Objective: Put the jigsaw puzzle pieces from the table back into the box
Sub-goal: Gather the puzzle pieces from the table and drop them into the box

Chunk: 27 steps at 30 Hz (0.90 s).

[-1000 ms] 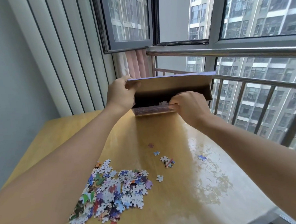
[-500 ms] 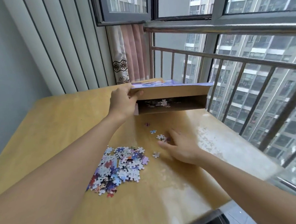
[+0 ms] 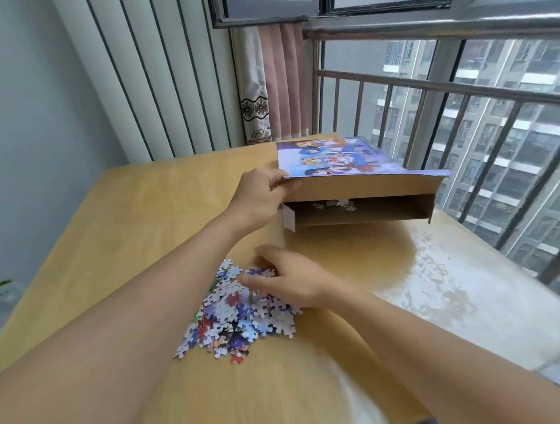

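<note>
L hand [image 3: 260,193] grips 1 box [image 3: 362,187] (flap up); R hand [image 3: 289,281], fingers relaxed, on 1 pile [image 3: 236,319].

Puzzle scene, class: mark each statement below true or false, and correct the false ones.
1. The left hand holds the box by its lid corner. True.
2. The box is shut. False: its near side gapes open, with pieces inside.
3. The right hand rests on the pile. True.
4. The pile lies on the floor. False: it lies on the table.
</note>
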Each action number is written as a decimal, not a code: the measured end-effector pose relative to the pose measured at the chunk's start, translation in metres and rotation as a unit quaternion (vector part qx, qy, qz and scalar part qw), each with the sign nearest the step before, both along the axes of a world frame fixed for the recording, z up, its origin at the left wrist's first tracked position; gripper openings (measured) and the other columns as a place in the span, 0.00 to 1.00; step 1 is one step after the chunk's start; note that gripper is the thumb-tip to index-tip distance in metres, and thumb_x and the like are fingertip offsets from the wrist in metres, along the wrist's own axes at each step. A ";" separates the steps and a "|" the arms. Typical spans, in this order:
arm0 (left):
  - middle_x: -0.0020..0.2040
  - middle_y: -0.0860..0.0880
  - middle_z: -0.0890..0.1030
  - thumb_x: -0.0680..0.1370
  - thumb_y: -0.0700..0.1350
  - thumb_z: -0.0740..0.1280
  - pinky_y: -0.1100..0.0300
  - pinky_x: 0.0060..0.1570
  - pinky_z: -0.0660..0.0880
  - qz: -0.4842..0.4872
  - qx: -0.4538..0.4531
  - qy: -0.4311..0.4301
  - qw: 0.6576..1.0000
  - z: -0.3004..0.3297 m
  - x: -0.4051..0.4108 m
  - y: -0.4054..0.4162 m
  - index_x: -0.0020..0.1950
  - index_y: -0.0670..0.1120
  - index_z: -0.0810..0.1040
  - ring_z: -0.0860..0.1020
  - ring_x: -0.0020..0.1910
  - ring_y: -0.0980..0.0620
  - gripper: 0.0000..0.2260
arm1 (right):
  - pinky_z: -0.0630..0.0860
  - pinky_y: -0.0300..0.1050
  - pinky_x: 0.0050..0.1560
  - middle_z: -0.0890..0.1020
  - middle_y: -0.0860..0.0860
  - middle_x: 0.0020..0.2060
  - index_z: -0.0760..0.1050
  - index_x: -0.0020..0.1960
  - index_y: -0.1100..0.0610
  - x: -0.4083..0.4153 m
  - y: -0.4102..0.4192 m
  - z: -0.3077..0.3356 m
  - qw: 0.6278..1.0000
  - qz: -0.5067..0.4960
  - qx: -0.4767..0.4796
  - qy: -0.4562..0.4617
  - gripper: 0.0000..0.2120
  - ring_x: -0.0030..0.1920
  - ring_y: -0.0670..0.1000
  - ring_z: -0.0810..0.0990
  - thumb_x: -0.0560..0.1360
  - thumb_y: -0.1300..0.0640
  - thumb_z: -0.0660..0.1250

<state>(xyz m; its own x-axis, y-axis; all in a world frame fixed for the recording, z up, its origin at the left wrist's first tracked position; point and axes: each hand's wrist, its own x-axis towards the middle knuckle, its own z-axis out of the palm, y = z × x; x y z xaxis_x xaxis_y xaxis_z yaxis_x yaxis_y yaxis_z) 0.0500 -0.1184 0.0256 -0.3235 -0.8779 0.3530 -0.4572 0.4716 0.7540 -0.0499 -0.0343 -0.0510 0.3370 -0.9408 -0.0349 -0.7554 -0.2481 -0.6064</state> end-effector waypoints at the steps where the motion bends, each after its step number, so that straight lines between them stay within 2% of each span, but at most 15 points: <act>1: 0.42 0.41 0.82 0.80 0.45 0.69 0.42 0.49 0.80 -0.003 0.002 0.001 1.000 -0.004 0.000 -0.001 0.52 0.45 0.86 0.73 0.40 0.52 0.07 | 0.76 0.53 0.58 0.80 0.52 0.61 0.69 0.70 0.54 0.002 0.006 0.002 1.000 0.014 -0.006 -0.026 0.33 0.57 0.53 0.79 0.77 0.31 0.60; 2: 0.43 0.39 0.83 0.80 0.46 0.69 0.41 0.49 0.80 -0.005 0.003 -0.001 1.000 -0.009 -0.001 -0.001 0.52 0.45 0.86 0.73 0.41 0.52 0.08 | 0.76 0.52 0.60 0.79 0.53 0.63 0.67 0.73 0.55 -0.002 0.011 0.005 0.998 0.014 -0.017 -0.051 0.33 0.59 0.52 0.79 0.78 0.33 0.60; 3: 0.45 0.38 0.83 0.80 0.46 0.69 0.41 0.49 0.80 -0.011 0.006 -0.002 1.000 -0.014 -0.001 -0.002 0.52 0.44 0.86 0.73 0.41 0.52 0.08 | 0.76 0.53 0.60 0.81 0.53 0.60 0.68 0.72 0.55 -0.009 0.013 0.009 0.997 -0.001 -0.031 -0.064 0.33 0.57 0.52 0.80 0.78 0.32 0.59; 5: 0.47 0.37 0.83 0.78 0.51 0.69 0.40 0.50 0.80 -0.024 0.021 -0.008 0.999 -0.022 0.000 0.001 0.50 0.42 0.85 0.74 0.41 0.52 0.12 | 0.77 0.54 0.58 0.82 0.49 0.55 0.71 0.67 0.52 -0.031 0.019 0.013 0.996 -0.053 -0.051 -0.045 0.33 0.53 0.50 0.79 0.76 0.28 0.58; 7: 0.48 0.39 0.84 0.77 0.54 0.68 0.40 0.52 0.79 -0.025 0.036 -0.017 0.999 -0.032 0.002 0.003 0.51 0.42 0.85 0.75 0.43 0.52 0.15 | 0.73 0.50 0.64 0.77 0.49 0.62 0.69 0.70 0.50 -0.047 0.028 0.011 0.997 -0.073 -0.031 0.022 0.38 0.61 0.51 0.75 0.71 0.23 0.59; 9: 0.47 0.45 0.86 0.80 0.49 0.69 0.44 0.53 0.80 -0.029 0.046 -0.010 0.998 -0.039 0.002 0.009 0.53 0.44 0.86 0.76 0.43 0.54 0.11 | 0.66 0.49 0.70 0.71 0.48 0.67 0.63 0.75 0.50 -0.048 0.041 0.006 0.997 -0.054 -0.016 0.055 0.46 0.68 0.52 0.67 0.68 0.21 0.61; 10: 0.47 0.48 0.86 0.80 0.47 0.69 0.47 0.52 0.79 -0.028 0.048 -0.002 0.998 -0.042 0.002 0.012 0.54 0.44 0.86 0.77 0.43 0.56 0.09 | 0.66 0.50 0.71 0.70 0.47 0.67 0.62 0.74 0.49 -0.043 0.046 0.004 0.998 -0.041 -0.018 0.041 0.48 0.68 0.51 0.67 0.65 0.21 0.63; 13: 0.49 0.50 0.86 0.80 0.44 0.70 0.53 0.54 0.77 -0.031 0.066 0.014 0.997 -0.048 0.002 0.016 0.54 0.44 0.86 0.80 0.46 0.58 0.07 | 0.69 0.51 0.66 0.72 0.46 0.60 0.65 0.67 0.49 -0.021 0.051 0.000 1.000 0.005 -0.017 -0.004 0.45 0.61 0.49 0.70 0.59 0.26 0.74; 16: 0.49 0.50 0.86 0.79 0.42 0.71 0.58 0.55 0.76 -0.034 0.089 -0.003 0.995 -0.048 0.009 0.018 0.50 0.45 0.86 0.81 0.50 0.57 0.04 | 0.67 0.51 0.71 0.68 0.47 0.68 0.58 0.74 0.51 0.003 0.044 -0.006 0.999 0.034 -0.009 0.007 0.56 0.69 0.51 0.66 0.56 0.32 0.81; 18: 0.49 0.52 0.86 0.79 0.43 0.71 0.59 0.58 0.76 -0.037 0.079 -0.035 0.996 -0.044 0.015 0.022 0.51 0.47 0.85 0.82 0.53 0.57 0.04 | 0.66 0.53 0.73 0.66 0.48 0.72 0.54 0.77 0.51 0.010 0.037 -0.008 0.999 0.040 -0.004 0.008 0.62 0.73 0.52 0.63 0.53 0.32 0.81; 21: 0.56 0.55 0.83 0.78 0.50 0.72 0.59 0.58 0.75 -0.026 0.063 -0.122 0.990 -0.036 0.036 0.031 0.57 0.51 0.83 0.79 0.56 0.58 0.09 | 0.66 0.54 0.73 0.62 0.49 0.76 0.51 0.80 0.49 0.008 0.031 0.005 0.997 0.048 0.002 0.059 0.63 0.74 0.53 0.62 0.56 0.32 0.81; 24: 0.61 0.54 0.80 0.76 0.59 0.71 0.56 0.56 0.74 0.038 0.045 -0.240 0.969 -0.036 0.069 0.040 0.63 0.53 0.79 0.77 0.57 0.54 0.18 | 0.71 0.55 0.67 0.66 0.49 0.73 0.55 0.79 0.48 0.007 0.037 0.022 0.984 0.043 -0.031 0.172 0.58 0.70 0.55 0.66 0.58 0.28 0.76; 27: 0.61 0.52 0.80 0.75 0.65 0.68 0.53 0.55 0.75 0.104 0.039 -0.289 0.951 -0.043 0.099 0.056 0.63 0.52 0.79 0.77 0.57 0.51 0.23 | 0.73 0.57 0.62 0.70 0.52 0.66 0.59 0.76 0.48 0.010 0.045 0.032 0.967 -0.003 -0.043 0.252 0.56 0.66 0.57 0.68 0.57 0.23 0.73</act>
